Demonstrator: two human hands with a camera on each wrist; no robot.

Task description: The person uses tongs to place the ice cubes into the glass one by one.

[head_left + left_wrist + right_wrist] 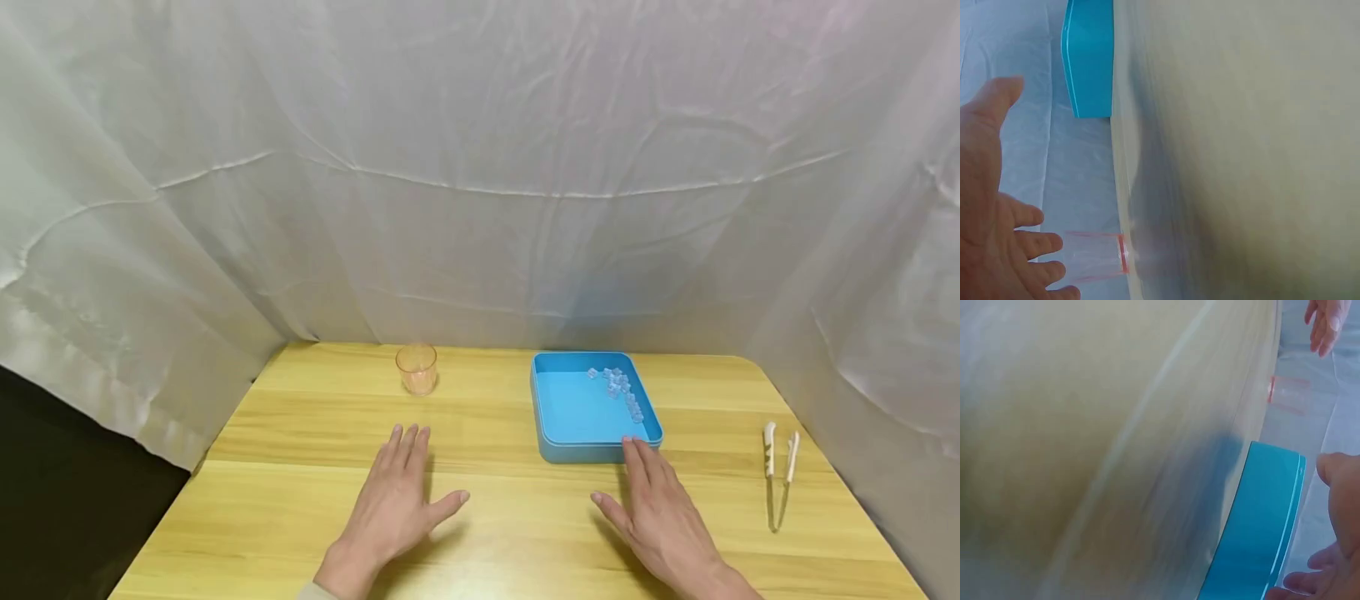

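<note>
Left hand point(393, 504) and right hand point(660, 517) are apart, straight-fingered, empty. The right is nearer the blue tray point(570, 408), by its front.

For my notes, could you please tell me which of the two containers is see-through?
The cup, on the person's left: its orange-tinted wall is clear, whereas the square box on the right is opaque blue.

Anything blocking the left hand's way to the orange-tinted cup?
Nothing visible. In the head view, only tabletop shows between the left hand and the cup; the blue box stands off to the right.
</note>
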